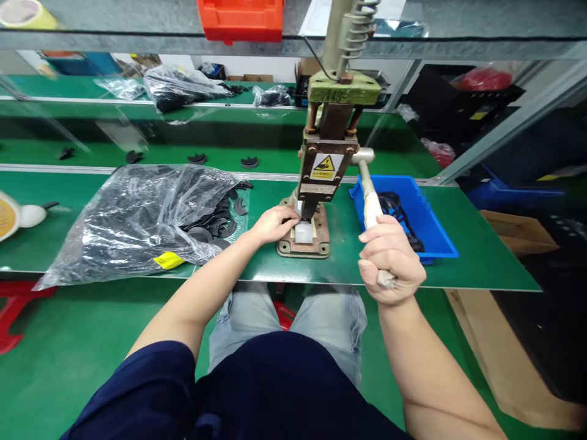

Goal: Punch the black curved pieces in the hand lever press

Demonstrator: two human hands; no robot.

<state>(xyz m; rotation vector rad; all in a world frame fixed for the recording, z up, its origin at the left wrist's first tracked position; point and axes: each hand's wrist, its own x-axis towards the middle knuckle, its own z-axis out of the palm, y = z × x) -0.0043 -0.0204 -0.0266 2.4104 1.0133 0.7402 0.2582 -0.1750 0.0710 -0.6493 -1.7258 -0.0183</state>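
Note:
A green hand-operated lever press (343, 91) stands on the table in front of me, with a yellow warning label on its ram block. My right hand (392, 260) is wrapped round the press's lever handle (371, 205), which is covered in a pale wrapping and slants down toward me. Under the ram, my left hand (276, 225) has its fingertips closed together at the pale fixture block (303, 232) on the press base (297, 247). A small dark bit shows by those fingertips; whatever they hold is hidden.
Left of the press lies a clear plastic bag (132, 208) with black curved parts (213, 223) spilling from its mouth. A blue bin (438, 235) holding black parts sits at right. Several black pieces (250, 162) lie on the strip behind. An orange bin (243, 18) is overhead.

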